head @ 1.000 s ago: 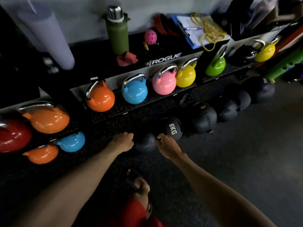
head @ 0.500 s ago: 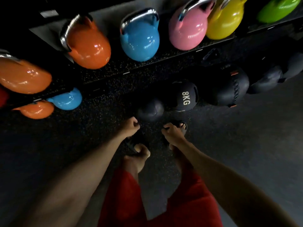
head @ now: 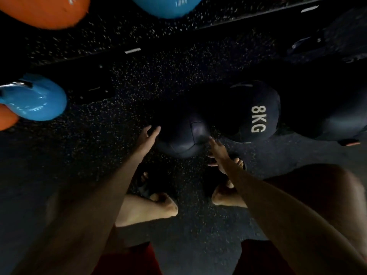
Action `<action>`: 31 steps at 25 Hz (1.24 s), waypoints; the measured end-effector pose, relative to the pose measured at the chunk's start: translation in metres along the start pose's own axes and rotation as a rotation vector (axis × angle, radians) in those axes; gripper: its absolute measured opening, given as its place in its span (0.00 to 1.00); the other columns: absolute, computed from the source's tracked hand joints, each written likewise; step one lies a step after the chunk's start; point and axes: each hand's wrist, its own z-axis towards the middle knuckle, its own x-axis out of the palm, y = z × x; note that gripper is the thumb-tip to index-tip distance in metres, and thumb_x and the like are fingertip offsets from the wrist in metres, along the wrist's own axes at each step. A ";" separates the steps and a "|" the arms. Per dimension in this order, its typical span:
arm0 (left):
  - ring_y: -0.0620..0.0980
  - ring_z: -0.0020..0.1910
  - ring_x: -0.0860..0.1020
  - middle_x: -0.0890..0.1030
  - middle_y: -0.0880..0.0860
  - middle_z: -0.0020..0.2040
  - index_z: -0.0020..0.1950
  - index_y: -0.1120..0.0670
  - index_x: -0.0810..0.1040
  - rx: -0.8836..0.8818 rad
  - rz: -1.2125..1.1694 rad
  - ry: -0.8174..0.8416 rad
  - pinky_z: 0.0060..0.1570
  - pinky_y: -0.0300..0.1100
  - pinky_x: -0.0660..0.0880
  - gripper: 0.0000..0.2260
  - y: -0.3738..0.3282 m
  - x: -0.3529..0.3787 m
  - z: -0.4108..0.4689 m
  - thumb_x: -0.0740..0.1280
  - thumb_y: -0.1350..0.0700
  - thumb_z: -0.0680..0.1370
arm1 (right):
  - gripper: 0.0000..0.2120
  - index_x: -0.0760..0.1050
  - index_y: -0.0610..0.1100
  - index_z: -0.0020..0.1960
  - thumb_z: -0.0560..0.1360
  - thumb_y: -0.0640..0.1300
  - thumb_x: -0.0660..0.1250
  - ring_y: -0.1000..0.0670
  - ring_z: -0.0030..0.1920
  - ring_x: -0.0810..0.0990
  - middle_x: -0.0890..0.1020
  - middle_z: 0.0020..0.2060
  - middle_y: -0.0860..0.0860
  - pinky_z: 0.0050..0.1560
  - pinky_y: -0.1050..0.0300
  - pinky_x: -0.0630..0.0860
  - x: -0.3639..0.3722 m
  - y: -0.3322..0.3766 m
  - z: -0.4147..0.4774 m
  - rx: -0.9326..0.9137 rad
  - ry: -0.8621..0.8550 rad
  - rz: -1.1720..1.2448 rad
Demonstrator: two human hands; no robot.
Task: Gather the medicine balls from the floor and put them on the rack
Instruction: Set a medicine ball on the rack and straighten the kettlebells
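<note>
A small dark medicine ball [head: 181,138] lies on the speckled rubber floor [head: 111,155], with the left hand [head: 148,135] spread at its left side and the right hand [head: 217,148] at its right. Just beside it sits a ball marked 8KG [head: 256,114]. A blue kettlebell [head: 35,99] rests far left.

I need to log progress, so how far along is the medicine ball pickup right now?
Nothing looks racked yet. In hand: the left hand and right hand, both open, are at either side of the small ball, which sits on the floor. Left: lift it to the rack, then the 8KG ball beside it and the dark ball further right.
</note>
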 end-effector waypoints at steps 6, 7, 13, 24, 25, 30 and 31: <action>0.53 0.76 0.62 0.62 0.45 0.79 0.77 0.36 0.59 -0.028 -0.287 0.141 0.67 0.68 0.62 0.46 0.007 0.007 0.078 0.61 0.19 0.63 | 0.35 0.70 0.51 0.72 0.76 0.73 0.54 0.39 0.65 0.74 0.75 0.67 0.46 0.62 0.33 0.74 0.010 0.002 0.095 0.015 0.073 0.317; 0.54 0.75 0.63 0.63 0.46 0.78 0.77 0.36 0.60 -0.021 -0.328 0.157 0.67 0.69 0.62 0.46 0.005 0.007 0.083 0.62 0.19 0.62 | 0.31 0.71 0.53 0.69 0.77 0.72 0.54 0.40 0.65 0.75 0.75 0.65 0.46 0.62 0.35 0.74 0.013 0.006 0.099 0.014 0.089 0.352; 0.55 0.77 0.61 0.62 0.48 0.79 0.77 0.39 0.62 -0.069 -0.439 0.140 0.71 0.68 0.55 0.41 -0.002 0.002 0.052 0.58 0.21 0.67 | 0.34 0.71 0.55 0.71 0.74 0.74 0.57 0.41 0.60 0.78 0.78 0.66 0.47 0.51 0.43 0.80 0.016 0.020 0.063 0.035 0.069 0.357; 0.52 0.72 0.67 0.67 0.44 0.76 0.74 0.36 0.67 -0.083 -0.476 0.113 0.68 0.63 0.67 0.44 -0.066 -0.101 -0.208 0.61 0.18 0.62 | 0.31 0.72 0.56 0.70 0.74 0.72 0.59 0.42 0.62 0.77 0.78 0.66 0.50 0.56 0.41 0.78 -0.021 0.068 -0.222 -0.088 0.018 0.268; 0.51 0.71 0.70 0.70 0.45 0.74 0.73 0.37 0.69 -0.045 -0.489 0.119 0.67 0.58 0.70 0.41 -0.079 -0.115 -0.239 0.61 0.19 0.64 | 0.29 0.73 0.56 0.68 0.75 0.71 0.59 0.42 0.63 0.77 0.78 0.66 0.50 0.61 0.40 0.76 -0.025 0.078 -0.254 -0.144 0.006 0.254; 0.46 0.66 0.75 0.75 0.44 0.70 0.71 0.39 0.72 0.195 -0.539 0.085 0.67 0.50 0.71 0.33 -0.147 -0.178 -0.372 0.59 0.24 0.71 | 0.20 0.77 0.55 0.61 0.78 0.66 0.60 0.48 0.61 0.78 0.80 0.56 0.54 0.66 0.48 0.74 -0.037 0.136 -0.406 -0.403 -0.009 0.221; 0.45 0.67 0.75 0.75 0.44 0.69 0.70 0.38 0.73 0.239 -0.549 0.061 0.69 0.51 0.70 0.34 -0.160 -0.193 -0.393 0.60 0.23 0.70 | 0.19 0.78 0.57 0.58 0.77 0.67 0.61 0.48 0.61 0.79 0.81 0.55 0.55 0.66 0.48 0.74 -0.039 0.147 -0.432 -0.445 -0.013 0.210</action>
